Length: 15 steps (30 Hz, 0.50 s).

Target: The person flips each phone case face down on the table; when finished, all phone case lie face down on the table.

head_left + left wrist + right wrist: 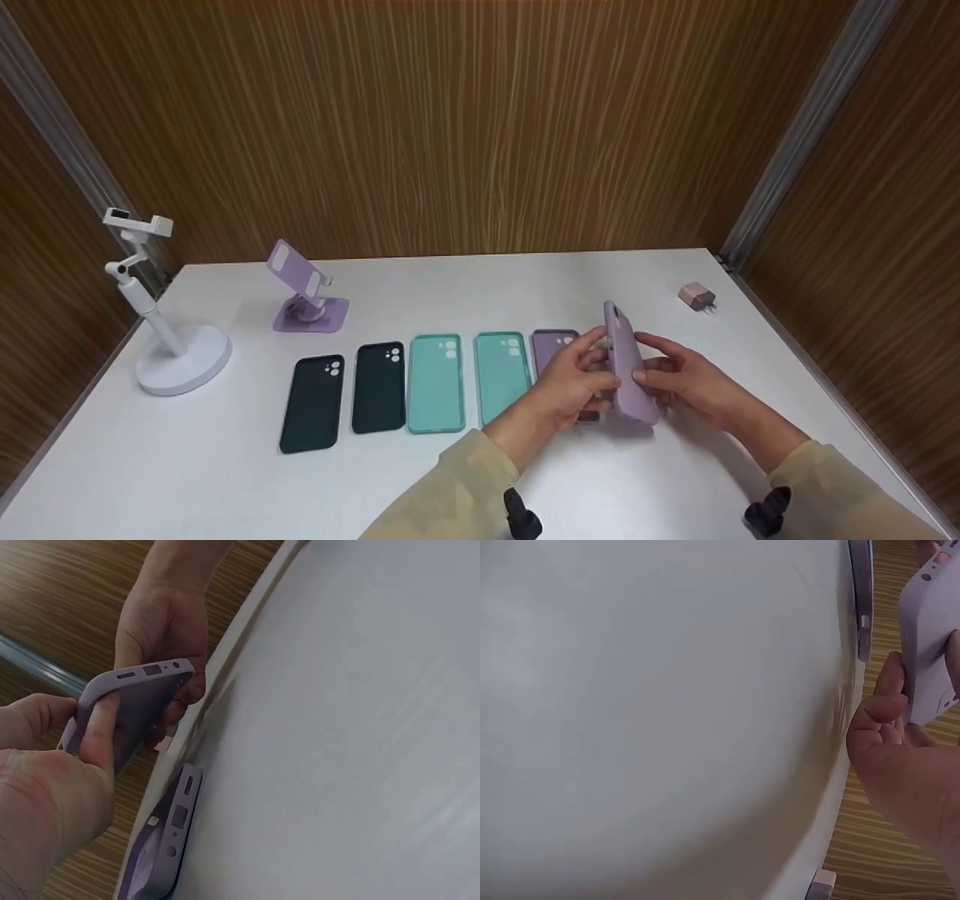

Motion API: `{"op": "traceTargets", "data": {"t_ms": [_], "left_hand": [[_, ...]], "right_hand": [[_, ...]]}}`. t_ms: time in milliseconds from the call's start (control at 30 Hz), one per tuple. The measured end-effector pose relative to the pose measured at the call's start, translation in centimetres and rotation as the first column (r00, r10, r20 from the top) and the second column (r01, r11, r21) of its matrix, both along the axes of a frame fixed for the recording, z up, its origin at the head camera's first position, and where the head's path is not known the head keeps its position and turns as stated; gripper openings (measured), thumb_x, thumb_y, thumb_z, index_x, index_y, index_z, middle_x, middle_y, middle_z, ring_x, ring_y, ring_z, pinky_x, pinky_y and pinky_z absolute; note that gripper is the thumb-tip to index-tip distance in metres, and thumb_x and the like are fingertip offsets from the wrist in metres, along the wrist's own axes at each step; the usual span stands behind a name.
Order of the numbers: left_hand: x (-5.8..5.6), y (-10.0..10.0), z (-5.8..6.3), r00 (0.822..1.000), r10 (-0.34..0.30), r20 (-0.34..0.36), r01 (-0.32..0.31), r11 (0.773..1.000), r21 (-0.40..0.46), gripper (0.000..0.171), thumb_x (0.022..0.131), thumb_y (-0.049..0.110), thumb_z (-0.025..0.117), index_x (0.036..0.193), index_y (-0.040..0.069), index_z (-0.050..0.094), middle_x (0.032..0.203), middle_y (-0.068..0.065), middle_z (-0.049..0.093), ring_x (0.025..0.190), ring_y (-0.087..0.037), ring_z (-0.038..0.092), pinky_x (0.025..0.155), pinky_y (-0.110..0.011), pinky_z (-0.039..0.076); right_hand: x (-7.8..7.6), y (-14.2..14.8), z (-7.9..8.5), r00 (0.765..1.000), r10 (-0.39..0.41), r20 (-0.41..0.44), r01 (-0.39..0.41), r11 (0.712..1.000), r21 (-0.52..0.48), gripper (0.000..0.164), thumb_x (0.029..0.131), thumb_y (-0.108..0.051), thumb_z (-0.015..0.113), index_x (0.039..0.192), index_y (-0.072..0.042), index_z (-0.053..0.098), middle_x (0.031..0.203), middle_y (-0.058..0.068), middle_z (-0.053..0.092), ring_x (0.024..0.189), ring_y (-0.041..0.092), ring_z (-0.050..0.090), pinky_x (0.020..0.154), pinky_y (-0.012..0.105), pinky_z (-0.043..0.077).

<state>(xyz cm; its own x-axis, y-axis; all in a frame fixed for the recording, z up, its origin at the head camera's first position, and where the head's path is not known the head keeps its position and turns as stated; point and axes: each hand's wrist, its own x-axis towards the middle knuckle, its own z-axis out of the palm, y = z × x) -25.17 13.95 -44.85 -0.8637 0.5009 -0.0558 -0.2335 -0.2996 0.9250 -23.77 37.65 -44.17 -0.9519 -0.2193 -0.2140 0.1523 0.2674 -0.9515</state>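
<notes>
My left hand (564, 386) and right hand (694, 386) hold a light purple phone case (630, 371) between them, tilted up on edge above the white table. The left thumb and fingers grip one long side; the right thumb presses its outer back, with fingers round the other side. In the left wrist view the held case (142, 701) shows its cutouts along the end and a dark inside. Beside the left hand, a second purple case (550, 346) lies on the table, partly hidden by that hand.
Left of the purple case lie two teal cases (436, 394) and two dark green cases (311, 409), in a row. Behind stands a purple phone stand (309, 319); a white stand (184, 364) is at far left. A pink plug charger (696, 295) sits at back right.
</notes>
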Motion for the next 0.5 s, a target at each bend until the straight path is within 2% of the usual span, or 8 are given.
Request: {"op": "traceTargets", "data": {"t_ms": [67, 167, 333, 400, 500], "left_hand": [[0.01, 0.02, -0.09, 0.999, 0.023, -0.025, -0.024, 0.999, -0.027, 0.079, 0.088, -0.014, 0.07, 0.158, 0.019, 0.052, 0.13, -0.009, 0.067, 0.106, -0.028, 0.071, 0.08, -0.048, 0.063], [-0.01, 0.14, -0.28, 0.993, 0.056, -0.108, -0.066, 0.993, -0.099, 0.078, 0.087, -0.015, 0.072, 0.156, 0.014, 0.054, 0.118, -0.007, 0.066, 0.1, -0.023, 0.071, 0.084, -0.044, 0.063], [-0.19, 0.48, -0.7, 0.955, 0.096, -0.28, -0.17, 0.953, -0.253, 0.075, 0.085, -0.014, 0.077, 0.154, 0.006, 0.055, 0.106, -0.003, 0.063, 0.091, -0.014, 0.067, 0.081, -0.029, 0.061], [-0.28, 0.57, -0.85, 0.945, 0.1, -0.313, -0.196, 0.937, -0.29, 0.074, 0.085, -0.012, 0.078, 0.153, 0.006, 0.056, 0.105, -0.002, 0.063, 0.089, -0.012, 0.065, 0.081, -0.026, 0.06], [-0.36, 0.68, -0.94, 0.942, 0.107, -0.318, -0.214, 0.921, -0.325, 0.073, 0.086, -0.011, 0.079, 0.154, 0.007, 0.056, 0.103, -0.002, 0.063, 0.088, -0.01, 0.063, 0.08, -0.025, 0.059]], "right_hand": [[0.03, 0.03, 0.01, 1.0, -0.006, -0.02, 0.007, 1.0, 0.03, 0.087, 0.101, -0.019, 0.075, 0.17, -0.01, 0.023, 0.133, 0.02, 0.059, 0.106, 0.025, 0.059, 0.08, 0.032, 0.052], [0.08, 0.05, 0.08, 0.998, -0.027, -0.057, 0.032, 0.996, 0.088, 0.089, 0.099, -0.021, 0.078, 0.169, -0.012, 0.025, 0.135, 0.023, 0.057, 0.108, 0.027, 0.059, 0.082, 0.032, 0.053], [0.24, 0.14, 0.27, 0.991, -0.052, -0.125, 0.079, 0.973, 0.217, 0.09, 0.097, -0.027, 0.081, 0.169, -0.014, 0.029, 0.14, 0.026, 0.056, 0.109, 0.029, 0.06, 0.082, 0.035, 0.056], [0.26, 0.19, 0.31, 0.988, -0.05, -0.145, 0.085, 0.965, 0.247, 0.089, 0.098, -0.028, 0.08, 0.169, -0.014, 0.029, 0.143, 0.026, 0.055, 0.109, 0.03, 0.059, 0.079, 0.035, 0.057], [0.13, 0.38, 0.23, 0.988, -0.057, -0.143, 0.094, 0.959, 0.268, 0.085, 0.099, -0.027, 0.078, 0.169, -0.016, 0.03, 0.144, 0.024, 0.054, 0.113, 0.031, 0.058, 0.081, 0.033, 0.057]]}}
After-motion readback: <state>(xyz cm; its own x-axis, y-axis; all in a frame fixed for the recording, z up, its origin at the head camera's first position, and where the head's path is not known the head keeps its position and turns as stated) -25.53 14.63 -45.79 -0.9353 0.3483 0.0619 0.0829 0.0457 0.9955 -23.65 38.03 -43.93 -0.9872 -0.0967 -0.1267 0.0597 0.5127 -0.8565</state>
